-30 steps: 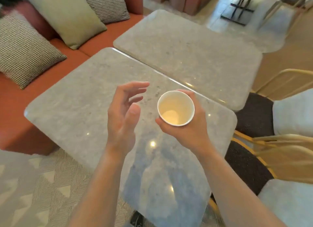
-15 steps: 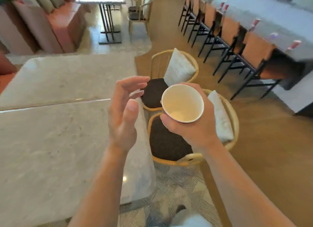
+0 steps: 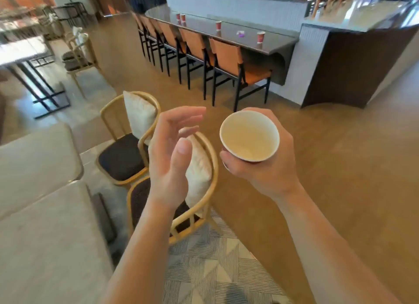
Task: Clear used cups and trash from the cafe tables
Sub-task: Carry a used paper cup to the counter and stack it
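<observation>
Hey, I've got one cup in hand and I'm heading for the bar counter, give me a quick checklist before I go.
1. Grip on paper cup: ok, right hand curls round it, mouth up.
2. Cup contents: ok, no liquid visible.
3. Free left hand: ok, open, holding nothing.
4. Cleared bar counter: not ok, four red cups and a purple scrap sit on it.
5. Clear floor ahead: ok, bare toward the counter.
6. Nearby bin: cannot tell, none in view.
</observation>
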A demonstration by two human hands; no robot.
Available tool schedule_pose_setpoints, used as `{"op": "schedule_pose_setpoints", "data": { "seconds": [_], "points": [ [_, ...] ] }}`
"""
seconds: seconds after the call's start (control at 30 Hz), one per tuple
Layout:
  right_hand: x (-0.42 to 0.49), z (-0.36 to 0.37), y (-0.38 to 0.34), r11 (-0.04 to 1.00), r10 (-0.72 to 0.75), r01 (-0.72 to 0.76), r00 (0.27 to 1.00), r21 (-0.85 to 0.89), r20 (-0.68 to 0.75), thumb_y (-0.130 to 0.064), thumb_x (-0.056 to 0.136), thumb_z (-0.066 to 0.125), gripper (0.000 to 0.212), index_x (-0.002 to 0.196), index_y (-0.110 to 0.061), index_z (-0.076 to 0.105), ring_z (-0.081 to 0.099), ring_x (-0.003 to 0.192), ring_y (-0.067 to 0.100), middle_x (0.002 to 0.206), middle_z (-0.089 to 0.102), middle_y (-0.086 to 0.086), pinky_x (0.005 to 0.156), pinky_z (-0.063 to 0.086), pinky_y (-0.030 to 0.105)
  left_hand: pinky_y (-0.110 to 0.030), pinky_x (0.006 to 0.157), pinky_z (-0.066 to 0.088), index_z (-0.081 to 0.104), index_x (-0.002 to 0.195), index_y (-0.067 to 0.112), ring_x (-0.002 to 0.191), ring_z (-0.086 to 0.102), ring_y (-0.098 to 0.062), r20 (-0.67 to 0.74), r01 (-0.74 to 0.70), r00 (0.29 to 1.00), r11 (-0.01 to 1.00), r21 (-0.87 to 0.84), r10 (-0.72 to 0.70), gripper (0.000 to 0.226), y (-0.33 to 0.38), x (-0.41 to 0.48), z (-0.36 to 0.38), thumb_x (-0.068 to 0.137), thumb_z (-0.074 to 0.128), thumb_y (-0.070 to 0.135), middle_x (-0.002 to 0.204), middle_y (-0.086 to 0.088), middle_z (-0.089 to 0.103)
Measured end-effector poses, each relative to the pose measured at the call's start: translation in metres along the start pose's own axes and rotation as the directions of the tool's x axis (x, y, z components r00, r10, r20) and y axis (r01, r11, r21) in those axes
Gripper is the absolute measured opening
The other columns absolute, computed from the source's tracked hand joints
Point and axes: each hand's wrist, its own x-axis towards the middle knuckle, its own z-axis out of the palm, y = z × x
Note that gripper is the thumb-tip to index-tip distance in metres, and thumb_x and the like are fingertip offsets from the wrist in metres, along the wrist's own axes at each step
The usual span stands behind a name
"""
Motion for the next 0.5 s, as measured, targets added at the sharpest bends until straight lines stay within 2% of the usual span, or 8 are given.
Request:
{"op": "schedule_pose_setpoints", "data": {
  "seconds": [0.07,0.13,0.3,0.5],
  "points": [
    [0.005,-0.062,0.004,0.999,-0.008,0.005,0.998,-0.047,-0.056,-0.021,0.069,0.094,0.068,0.124,-0.010,0.055,0.065,0.108,0.001,0.113,0.062,-0.031,0.083,0.054,0.014,-0.050,0.101,0.050,0.056,0.125,0.023,0.120,0.062,-0.037,0.061,-0.009,0.998,0.999,-0.050,0.012,0.059,-0.006,0.016,0.062,0.095,0.048,0.074,0.128,-0.014,0.062],
    [0.009,-0.119,0.004,0.996,-0.018,0.008,0.993,-0.084,-0.114,-0.029,0.072,0.089,0.065,0.124,-0.013,0.055,0.065,0.110,0.002,0.115,0.061,-0.033,0.083,0.055,0.014,-0.050,0.100,0.050,0.057,0.125,0.026,0.120,0.062,-0.037,0.106,-0.014,0.994,0.994,-0.108,0.025,0.057,-0.008,0.034,0.119,0.095,0.048,0.074,0.129,-0.012,0.062],
    [0.016,-0.236,0.005,0.985,-0.072,0.022,0.953,-0.169,-0.295,-0.029,0.072,0.085,0.064,0.124,-0.007,0.055,0.064,0.111,0.004,0.118,0.062,-0.012,0.085,0.056,0.016,-0.046,0.099,0.051,0.054,0.125,0.018,0.120,0.062,-0.034,0.235,-0.020,0.969,0.973,-0.231,0.076,0.064,-0.010,0.067,0.241,0.095,0.048,0.074,0.129,-0.013,0.060],
    [0.019,-0.328,0.028,0.967,-0.083,-0.028,0.906,-0.253,-0.415,-0.026,0.072,0.085,0.064,0.124,-0.007,0.054,0.064,0.109,0.003,0.117,0.062,-0.006,0.083,0.055,0.014,-0.046,0.098,0.053,0.053,0.123,0.016,0.119,0.063,-0.034,0.344,0.044,0.936,0.948,-0.315,0.071,0.070,-0.037,0.088,0.347,0.092,0.048,0.078,0.129,-0.011,0.061]
  ]
}}
